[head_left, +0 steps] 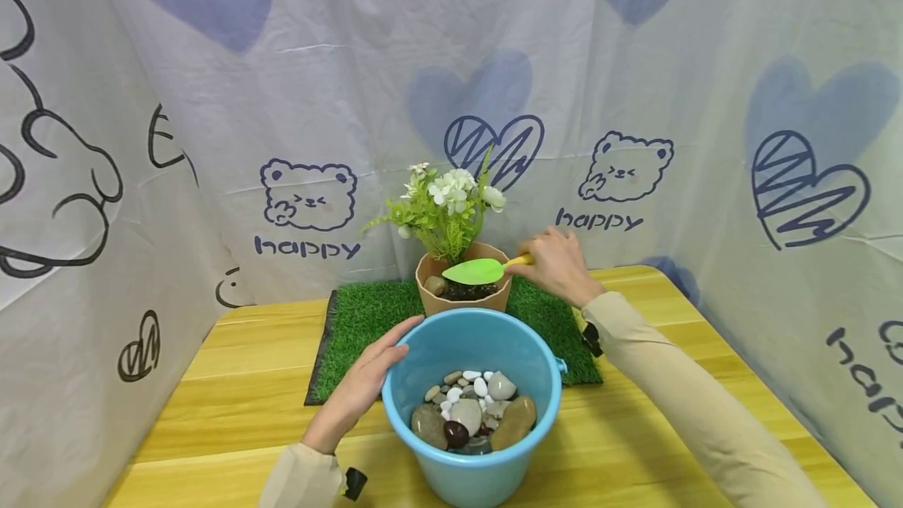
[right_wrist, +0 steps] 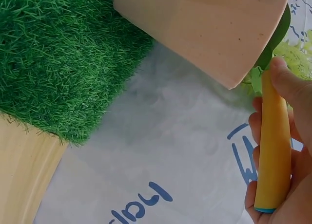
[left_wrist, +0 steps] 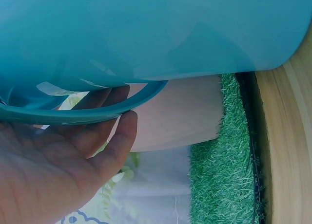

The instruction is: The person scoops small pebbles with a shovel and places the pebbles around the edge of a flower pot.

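Note:
My left hand (head_left: pixel 377 367) holds the near-left rim of a blue bucket (head_left: pixel 473 484), its fingers curled by the hanging handle (left_wrist: pixel 87 116). Inside the bucket lie smooth stones: white pebbles (head_left: pixel 481 386), a dark red stone (head_left: pixel 455 434) and several larger ones. My right hand (head_left: pixel 557 265) grips the yellow handle (right_wrist: pixel 274 146) of a small trowel with a green blade (head_left: pixel 476 271). That blade overlaps the opening of a beige flowerpot (head_left: pixel 466 304) in the head view. Dark soil (head_left: pixel 469 292), a stone (head_left: pixel 435 285) and a white-flowered plant (head_left: pixel 451 202) fill the pot.
Beneath the pot is a green artificial grass mat (head_left: pixel 353 335) on a wooden table (head_left: pixel 233 382). White cloth (head_left: pixel 303 85) printed with hearts and bears hangs around the back and sides. The bucket stands in front of the pot, nearer to me.

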### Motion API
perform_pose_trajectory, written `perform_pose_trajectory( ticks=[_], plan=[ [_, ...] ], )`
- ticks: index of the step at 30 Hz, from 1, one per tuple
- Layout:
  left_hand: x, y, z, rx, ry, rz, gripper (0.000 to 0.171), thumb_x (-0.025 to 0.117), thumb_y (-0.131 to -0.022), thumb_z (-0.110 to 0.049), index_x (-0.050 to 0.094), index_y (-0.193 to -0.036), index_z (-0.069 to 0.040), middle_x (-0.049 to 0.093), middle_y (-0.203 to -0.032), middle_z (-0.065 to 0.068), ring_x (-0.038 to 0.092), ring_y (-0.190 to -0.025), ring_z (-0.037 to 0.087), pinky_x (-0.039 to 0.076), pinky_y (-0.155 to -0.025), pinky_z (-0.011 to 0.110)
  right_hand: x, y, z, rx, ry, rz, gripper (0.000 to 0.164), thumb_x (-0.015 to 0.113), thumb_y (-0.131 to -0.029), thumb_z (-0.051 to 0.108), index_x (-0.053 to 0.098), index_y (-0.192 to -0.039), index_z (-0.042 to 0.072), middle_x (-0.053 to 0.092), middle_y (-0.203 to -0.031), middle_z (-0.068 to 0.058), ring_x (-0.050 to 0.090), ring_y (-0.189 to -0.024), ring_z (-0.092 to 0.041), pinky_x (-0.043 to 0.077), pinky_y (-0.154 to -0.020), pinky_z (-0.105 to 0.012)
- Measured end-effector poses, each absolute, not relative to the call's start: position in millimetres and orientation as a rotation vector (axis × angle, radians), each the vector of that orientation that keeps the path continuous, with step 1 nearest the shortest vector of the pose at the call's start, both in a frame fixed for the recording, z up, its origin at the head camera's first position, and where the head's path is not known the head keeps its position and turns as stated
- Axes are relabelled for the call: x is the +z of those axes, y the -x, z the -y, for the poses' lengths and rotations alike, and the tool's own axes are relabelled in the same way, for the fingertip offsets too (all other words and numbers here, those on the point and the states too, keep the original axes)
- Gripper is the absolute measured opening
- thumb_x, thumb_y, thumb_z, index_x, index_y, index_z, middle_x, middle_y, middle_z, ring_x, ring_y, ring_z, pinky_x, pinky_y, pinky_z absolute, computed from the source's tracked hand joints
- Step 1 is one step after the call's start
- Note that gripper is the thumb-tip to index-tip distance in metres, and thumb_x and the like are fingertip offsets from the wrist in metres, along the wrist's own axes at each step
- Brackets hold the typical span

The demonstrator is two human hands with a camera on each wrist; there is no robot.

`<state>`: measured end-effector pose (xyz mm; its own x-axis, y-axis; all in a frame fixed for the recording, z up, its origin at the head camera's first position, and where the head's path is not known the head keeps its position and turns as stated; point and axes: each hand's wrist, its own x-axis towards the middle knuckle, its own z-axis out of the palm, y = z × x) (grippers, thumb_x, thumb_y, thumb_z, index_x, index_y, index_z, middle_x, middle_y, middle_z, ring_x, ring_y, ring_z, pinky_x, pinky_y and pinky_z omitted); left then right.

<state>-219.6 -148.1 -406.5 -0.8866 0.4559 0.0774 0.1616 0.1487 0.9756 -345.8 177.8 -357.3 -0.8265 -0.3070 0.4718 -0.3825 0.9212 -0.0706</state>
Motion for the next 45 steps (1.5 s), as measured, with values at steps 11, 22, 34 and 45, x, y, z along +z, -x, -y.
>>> perform_pose_trajectory(
  ticks=[11, 22, 34, 45],
  plan=[
    [-405.8, 219.8, 147.6, 1.803, -0.604, -2.184, 0.049, 0.033, -0.107, -0.031, 0.029, -0.155, -0.022, 0.038, -0.154, 0.017, 0.052, -0.127, 0.043, 0.051, -0.098, 0.052, -362.6, 340.7, -185.6, 0.219, -0.548, 2.645, 0.042, 0.064, -0.088, 0.058, 0.075, -0.093, 0.018, 0.068, -0.086, 0.0, 0.052, -0.076, -0.019, 0.033, -0.069, -0.035],
    [-405.8, 219.9, 147.8, 1.804, -0.615, -2.187, 0.049, 0.032, -0.107, -0.03, 0.028, -0.155, -0.021, 0.039, -0.154, 0.017, 0.053, -0.126, 0.043, 0.052, -0.096, 0.051, -364.6, 332.8, -190.7, 0.312, -0.601, 2.657, 0.04, 0.063, -0.089, 0.055, 0.074, -0.097, 0.018, 0.069, -0.089, 0.0, 0.052, -0.078, -0.018, 0.032, -0.068, -0.031],
    [-405.1, 220.1, 149.4, 1.808, -0.621, -2.164, 0.049, 0.033, -0.107, -0.031, 0.028, -0.155, -0.022, 0.039, -0.153, 0.018, 0.054, -0.125, 0.044, 0.052, -0.096, 0.051, -364.8, 300.4, -192.9, 0.438, -0.682, 2.528, 0.029, 0.069, -0.086, 0.051, 0.076, -0.092, 0.023, 0.063, -0.079, 0.007, 0.047, -0.069, -0.013, 0.03, -0.063, -0.029],
    [-404.9, 219.3, 148.8, 1.803, -0.632, -2.16, 0.049, 0.033, -0.107, -0.031, 0.028, -0.156, -0.022, 0.039, -0.153, 0.018, 0.054, -0.124, 0.045, 0.053, -0.095, 0.052, -367.6, 270.4, -185.7, 0.545, -0.724, 2.533, 0.026, 0.072, -0.084, 0.049, 0.077, -0.093, 0.025, 0.063, -0.079, 0.011, 0.046, -0.068, -0.007, 0.035, -0.061, -0.025]
  ],
)
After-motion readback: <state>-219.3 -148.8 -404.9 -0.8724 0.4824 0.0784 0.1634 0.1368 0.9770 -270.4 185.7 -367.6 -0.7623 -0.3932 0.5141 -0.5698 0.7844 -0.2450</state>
